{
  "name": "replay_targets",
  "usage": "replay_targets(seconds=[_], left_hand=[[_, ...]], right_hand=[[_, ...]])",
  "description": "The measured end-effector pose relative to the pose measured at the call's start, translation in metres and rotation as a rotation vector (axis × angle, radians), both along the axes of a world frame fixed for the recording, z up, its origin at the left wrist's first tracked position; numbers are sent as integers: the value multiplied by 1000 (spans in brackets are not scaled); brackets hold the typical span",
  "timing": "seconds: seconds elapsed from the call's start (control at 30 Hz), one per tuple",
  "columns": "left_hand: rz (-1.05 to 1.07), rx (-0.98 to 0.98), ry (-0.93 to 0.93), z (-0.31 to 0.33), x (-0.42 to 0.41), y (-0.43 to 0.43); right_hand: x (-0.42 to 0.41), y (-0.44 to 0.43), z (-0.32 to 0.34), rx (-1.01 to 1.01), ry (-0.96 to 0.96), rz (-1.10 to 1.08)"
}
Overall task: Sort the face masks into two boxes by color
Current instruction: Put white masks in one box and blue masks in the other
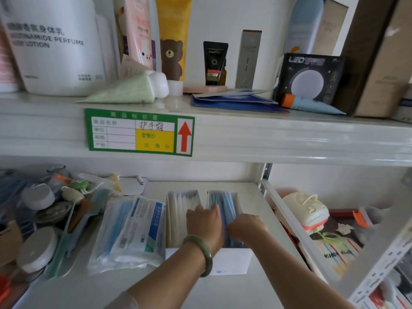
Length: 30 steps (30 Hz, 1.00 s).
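Observation:
Two open white boxes stand side by side on the lower shelf. The left box (pixel 170 210) holds white masks (pixel 181 204). The right box (pixel 239 202) holds blue masks (pixel 224 200). My left hand (pixel 204 221), with a green bangle on its wrist, lies over the divide between the boxes, fingers curled onto the blue masks. My right hand (pixel 245 226) presses down on the blue masks in the right box, fingers hidden among them. Whether either hand actually grips a mask is unclear.
A plastic pack of blue masks (pixel 131 230) lies left of the boxes. Further left are round tins, a comb and small clutter (pixel 44 210). The upper shelf edge (pixel 267 139) with a green price label hangs overhead. A metal upright (pixel 289 221) borders the right side.

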<state>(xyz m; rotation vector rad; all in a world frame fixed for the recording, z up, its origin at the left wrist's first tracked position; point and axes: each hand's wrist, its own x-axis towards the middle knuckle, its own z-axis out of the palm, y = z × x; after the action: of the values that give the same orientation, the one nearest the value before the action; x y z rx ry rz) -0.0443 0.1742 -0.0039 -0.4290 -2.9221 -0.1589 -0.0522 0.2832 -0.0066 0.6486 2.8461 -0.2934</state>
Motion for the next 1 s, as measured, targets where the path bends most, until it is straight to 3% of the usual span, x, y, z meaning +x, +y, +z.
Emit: replay_targets(seconds=[0.17,0.33,0.5,0.63,0.7,0.8,0.83,0.93,1.0], left_hand=[[-32,-10,-66,3,-5,4],[-134,244,110,-5,-3,7],[-121,84,-70,-17,2,13],[-97,150,-9,-16,-4,13],[-102,25,-78,-19,-8,13],[-181,-108,-194,-24,-4,16],[-194,-12,-177,-24,-4,14],[-170,532,-43,-11,-2,-17],[-60,635,121,-3,-10,-51]], right_hand=[[0,4,1,62,38,8],[-4,8,21,92,158,22],[-1,3,3,115,-23,75],[-2,8,4,113,100,41],[-1,9,4,143,159,53],[-2,6,-3,137,30,172],[-4,6,-6,118,-16,213],[-7,12,-8,-20,-20,173],[-8,20,-7,-148,74,69]])
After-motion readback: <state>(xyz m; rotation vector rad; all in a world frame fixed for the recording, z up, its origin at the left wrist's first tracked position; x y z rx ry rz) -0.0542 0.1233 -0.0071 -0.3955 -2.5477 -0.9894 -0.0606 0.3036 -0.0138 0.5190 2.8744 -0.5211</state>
